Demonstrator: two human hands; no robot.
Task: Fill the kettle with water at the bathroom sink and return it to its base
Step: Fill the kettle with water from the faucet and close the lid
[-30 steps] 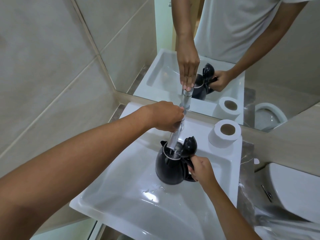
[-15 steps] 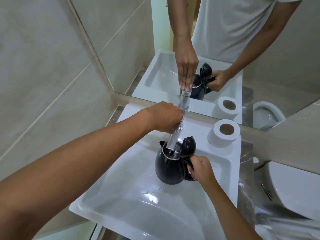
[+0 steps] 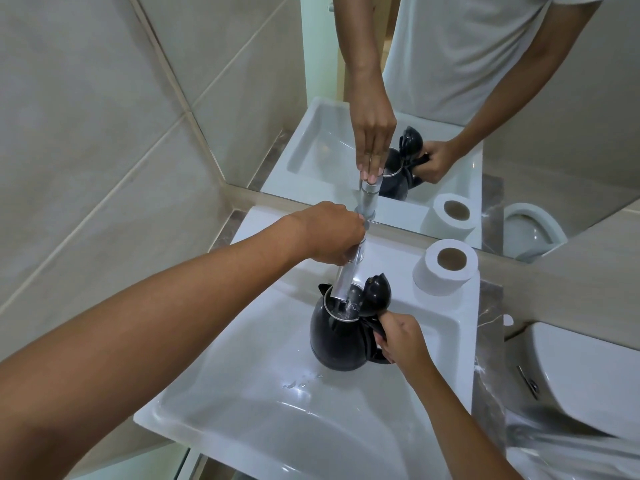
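kettle: black rounded plastic electric kettle (image 3: 337, 341) with a metal rim — upright inside the white rectangular ceramic sink (image 3: 225, 403), near the basin's back wall, directly under the tap spout
lid: black hinged lid (image 3: 376, 293) flipped up, standing open on the handle side of the mouth
tap: chrome tubular faucet (image 3: 346, 282) angled down from the back ledge, its outlet just inside the kettle opening
water: running — white splash visible at the spout end within the rim
right hand: right hand (image 3: 403, 339) wrapped around the kettle's black handle, fingers clenched on it, wrist coming in from bottom right
left hand: left hand (image 3: 330, 233) on the upper part of the faucet, fingers curled over and gripping it; forearm crosses the frame from lower left
droplets: a few water drops (image 3: 301, 382) on the basin floor just in front of the kettle base
toilet roll: white toilet paper roll (image 3: 446, 266) upright on the sink's back right corner, apart from the kettle
mirror: wall mirror (image 3: 519, 98) behind the sink, reflecting both hands, kettle, roll and a light T-shirt
toilet: white toilet tank (image 3: 581, 372) to the right of the sink, chrome flush lever on its front
walls: beige tiles (image 3: 86, 133) to the left
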